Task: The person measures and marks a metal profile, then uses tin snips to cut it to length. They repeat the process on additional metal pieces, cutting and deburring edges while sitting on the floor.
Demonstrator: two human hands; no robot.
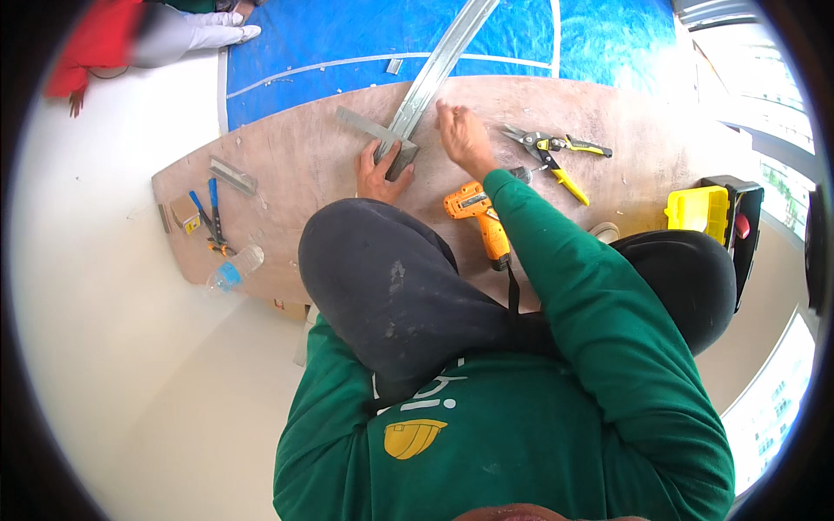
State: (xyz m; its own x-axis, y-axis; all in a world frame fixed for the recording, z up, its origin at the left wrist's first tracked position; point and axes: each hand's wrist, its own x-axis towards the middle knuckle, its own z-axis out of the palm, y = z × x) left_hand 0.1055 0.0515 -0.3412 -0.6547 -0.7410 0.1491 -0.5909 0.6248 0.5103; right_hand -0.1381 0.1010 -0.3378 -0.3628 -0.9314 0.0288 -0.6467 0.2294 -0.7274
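Note:
A long silver metal channel point(439, 65) runs from the far edge to the near part of the board. Across its near end lies a flat metal square point(360, 123). My left hand point(380, 180) is closed around that end, thumb and fingers pressing the square against the channel. Just right of the channel, my right hand point(465, 139) is raised with its fingers curled together; anything in them is too small to make out. An orange cordless drill point(478, 213) lies below my right wrist. Yellow-and-black tin snips point(552, 152) rest to its right, jaws spread.
The brown board point(304, 143) has a short metal channel piece point(233, 174), blue-handled pliers point(211, 215), a small cardboard box point(185, 212) and a plastic bottle point(236, 270) at left. An open yellow-and-black toolbox point(699, 211) stands right. Beyond lies blue sheeting point(321, 35); another person point(95, 48) is at far left.

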